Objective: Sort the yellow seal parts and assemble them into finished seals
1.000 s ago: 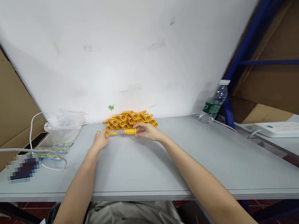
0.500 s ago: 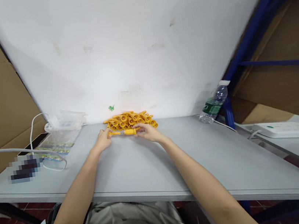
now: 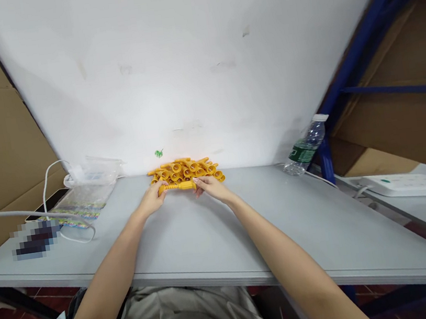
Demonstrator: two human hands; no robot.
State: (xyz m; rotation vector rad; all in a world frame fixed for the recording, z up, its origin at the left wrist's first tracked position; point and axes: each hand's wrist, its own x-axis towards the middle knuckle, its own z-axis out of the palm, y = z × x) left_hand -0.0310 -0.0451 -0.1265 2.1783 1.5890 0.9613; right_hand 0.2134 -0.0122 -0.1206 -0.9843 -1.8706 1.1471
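A slim yellow plastic piece [image 3: 179, 186] lies crosswise between my two hands, just above the table. It is ribbed toward the left and thicker and smoother toward the right. My left hand [image 3: 153, 197] pinches its ribbed end, and my right hand [image 3: 211, 187] grips the thicker end with thumb and fingers. Its exact kind is too small to make out. Right behind it, against the white panel, is a pile of yellow funnel-ended plastic pieces [image 3: 186, 171], with their round openings facing me.
A plastic bottle [image 3: 306, 146] leans at the right, near a white power strip [image 3: 409, 185]. On the left are clear plastic bags [image 3: 96, 176], a phone [image 3: 50, 203], a white cable [image 3: 10, 213] and a blurred dark item [image 3: 36, 241]. A white panel [image 3: 193, 77] rises behind the table [image 3: 193, 241].
The metallic section that showed between the ribbed part and the thicker part is no longer visible; the two yellow parts now meet. My left hand has shifted slightly right.
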